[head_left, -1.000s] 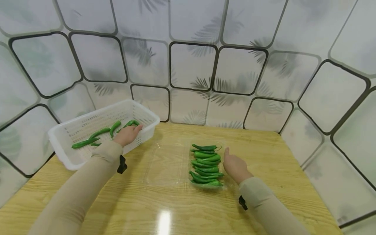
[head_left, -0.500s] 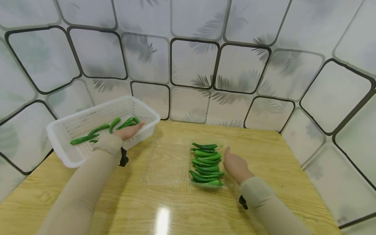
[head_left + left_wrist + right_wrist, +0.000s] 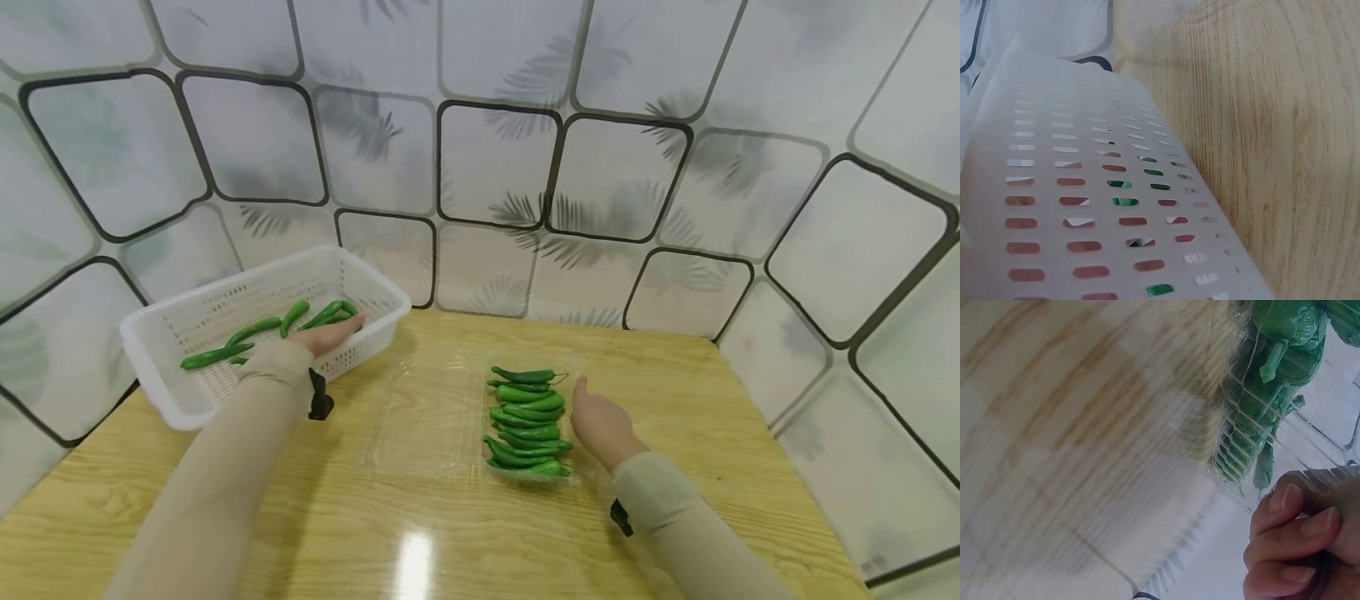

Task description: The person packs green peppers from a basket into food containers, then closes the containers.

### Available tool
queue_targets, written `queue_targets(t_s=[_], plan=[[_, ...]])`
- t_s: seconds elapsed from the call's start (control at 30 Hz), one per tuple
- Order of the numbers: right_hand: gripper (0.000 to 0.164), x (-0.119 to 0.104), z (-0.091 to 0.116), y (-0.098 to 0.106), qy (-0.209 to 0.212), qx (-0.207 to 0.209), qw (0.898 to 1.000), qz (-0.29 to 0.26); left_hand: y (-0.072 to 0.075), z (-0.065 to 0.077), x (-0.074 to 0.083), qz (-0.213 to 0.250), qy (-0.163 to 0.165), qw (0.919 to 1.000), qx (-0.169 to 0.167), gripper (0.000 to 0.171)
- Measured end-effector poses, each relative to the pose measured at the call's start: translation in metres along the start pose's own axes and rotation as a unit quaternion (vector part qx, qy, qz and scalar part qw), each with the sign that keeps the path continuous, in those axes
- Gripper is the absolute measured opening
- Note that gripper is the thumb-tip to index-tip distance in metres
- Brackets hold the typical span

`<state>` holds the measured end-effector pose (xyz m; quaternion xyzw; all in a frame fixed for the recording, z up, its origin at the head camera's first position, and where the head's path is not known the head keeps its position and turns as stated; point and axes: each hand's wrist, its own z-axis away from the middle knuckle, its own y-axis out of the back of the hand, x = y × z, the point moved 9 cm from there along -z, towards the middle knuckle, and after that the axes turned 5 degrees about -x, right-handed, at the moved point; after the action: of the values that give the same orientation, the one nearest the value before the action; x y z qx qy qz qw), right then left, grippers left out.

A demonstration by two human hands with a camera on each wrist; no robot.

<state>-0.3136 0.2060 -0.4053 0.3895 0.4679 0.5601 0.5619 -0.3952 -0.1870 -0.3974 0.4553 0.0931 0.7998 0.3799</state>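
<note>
So compared with a second ago, the left hand (image 3: 328, 336) has shifted a bit and lies flatter down in the white basket (image 3: 198, 302), and the peppers beside it (image 3: 328, 312) show more clearly now. The right hand (image 3: 600, 427) hasn't really budged, same spot next to the clear plastic container (image 3: 426, 417). The stack of green peppers (image 3: 528, 414) in that container's right half looks the same too, one neat column lying crosswise, while the left half lies spread out flat on the wooden table (image 3: 652, 375). As for grip: on the left, the thumb points toward the basket's right end, but the basket wall hides the fingers. Even the left wrist view only gives you bits of skin and green through the slots, so I can't tell whether they're apart or clamped on a pepper. Right hand has its thumb sticking up by the container's edge, fingers curled in; can't tell if it's actually pinching the rim or just sitting alongside. More loose peppers (image 3: 216, 356) lie further left in the basket.
</note>
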Motion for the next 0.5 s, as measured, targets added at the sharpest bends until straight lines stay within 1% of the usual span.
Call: queue_targets(t_s=[0.07,0.17,0.27,0.33,0.43,0.47,0.5], plan=[[0.058,-0.0001,-0.0001,-0.0004,0.002,0.0,1.0,0.001,0.0012,0.0005,-0.0005,-0.001,0.005,1.0,0.002,0.097],[0.057,-0.0007,0.0,-0.0003,0.006,0.001,1.0,0.004,0.0028,0.0009,-0.0006,-0.016,0.008,0.9998,0.002,0.098],[0.057,-0.0014,0.0009,0.0006,0.01,0.004,1.0,0.008,0.0034,0.001,0.0001,-0.037,0.008,0.9993,-0.001,0.095],[0.057,-0.0018,0.0017,0.0013,0.015,0.007,1.0,0.009,0.0045,0.0021,0.0007,-0.047,0.009,0.9988,0.008,0.094],[0.057,-0.002,0.0027,0.002,0.019,0.01,1.0,0.01,0.0058,0.0043,0.0021,-0.063,-0.001,0.9979,0.015,0.092],[0.058,-0.0019,0.0026,0.002,0.019,0.011,1.0,0.008,0.0069,0.0049,0.0011,-0.061,-0.002,0.9979,0.018,0.092],[0.058,-0.002,0.0026,0.0018,0.02,0.011,1.0,0.008,0.0086,0.0052,0.0002,-0.071,-0.004,0.9973,0.02,0.092]])
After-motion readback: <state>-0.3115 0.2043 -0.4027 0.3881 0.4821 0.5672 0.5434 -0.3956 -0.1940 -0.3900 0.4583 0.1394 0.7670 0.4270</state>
